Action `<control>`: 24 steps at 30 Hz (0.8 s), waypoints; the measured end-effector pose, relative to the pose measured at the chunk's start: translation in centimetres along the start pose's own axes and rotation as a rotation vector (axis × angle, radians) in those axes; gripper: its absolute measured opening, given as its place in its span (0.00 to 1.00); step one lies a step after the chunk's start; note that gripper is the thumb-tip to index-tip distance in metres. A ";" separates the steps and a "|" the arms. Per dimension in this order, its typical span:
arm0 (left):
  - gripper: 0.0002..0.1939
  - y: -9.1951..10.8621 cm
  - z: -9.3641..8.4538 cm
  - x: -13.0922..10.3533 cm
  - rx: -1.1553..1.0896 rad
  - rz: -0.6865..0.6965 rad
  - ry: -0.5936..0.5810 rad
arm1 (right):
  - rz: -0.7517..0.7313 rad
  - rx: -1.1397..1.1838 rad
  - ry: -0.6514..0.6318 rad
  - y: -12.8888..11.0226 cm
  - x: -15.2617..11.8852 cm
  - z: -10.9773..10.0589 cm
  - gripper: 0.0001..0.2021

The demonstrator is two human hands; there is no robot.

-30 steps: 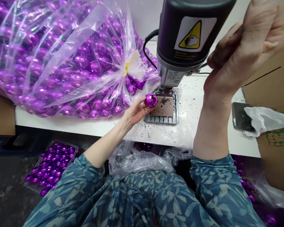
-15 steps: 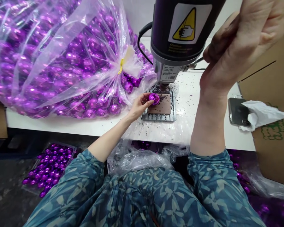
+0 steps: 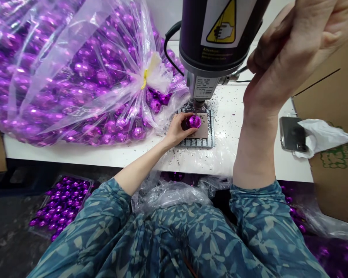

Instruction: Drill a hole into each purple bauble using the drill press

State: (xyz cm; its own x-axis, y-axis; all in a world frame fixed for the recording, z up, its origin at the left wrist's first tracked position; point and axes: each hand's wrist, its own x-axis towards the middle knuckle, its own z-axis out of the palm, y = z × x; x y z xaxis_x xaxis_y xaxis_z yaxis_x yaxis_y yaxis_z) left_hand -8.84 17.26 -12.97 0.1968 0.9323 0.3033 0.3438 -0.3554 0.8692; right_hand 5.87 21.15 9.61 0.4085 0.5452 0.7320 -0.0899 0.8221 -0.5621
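Observation:
My left hand pinches a shiny purple faceted ball between thumb and fingers. The ball rests over a brown board on the metal base of a drill press. A thin drill bit comes down to the ball's top; I cannot tell whether it has entered. At the upper right, my right hand is wrapped round the feed lever at the press's side. Its fingers partly hide the lever's end.
A big tied clear bag of purple balls fills the left of the white table. Dark shavings lie about the base. A phone and crumpled tissue lie right, by a cardboard box. A tray of balls stands low left.
My left hand has moved right with the purple ball, bringing it from beside the drill bit to under it. My right hand stays on the lever. The view has shifted slightly.

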 end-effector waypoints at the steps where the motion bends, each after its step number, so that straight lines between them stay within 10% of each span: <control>1: 0.29 0.0 0.1 -0.1 0.007 0.007 -0.003 | 0.006 -0.021 -0.006 -0.1 0.0 -0.1 0.16; 24: 0.30 -1.1 0.6 0.1 -0.001 0.043 -0.047 | -0.281 -0.096 0.067 0.1 -5.6 -2.5 0.23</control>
State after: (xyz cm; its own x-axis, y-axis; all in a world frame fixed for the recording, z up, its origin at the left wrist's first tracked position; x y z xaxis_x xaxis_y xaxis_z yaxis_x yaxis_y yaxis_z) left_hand -8.63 17.69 -14.19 0.2546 0.9119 0.3219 0.3335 -0.3953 0.8559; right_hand 5.86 17.75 4.43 0.4650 0.2842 0.8384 0.1197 0.9182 -0.3776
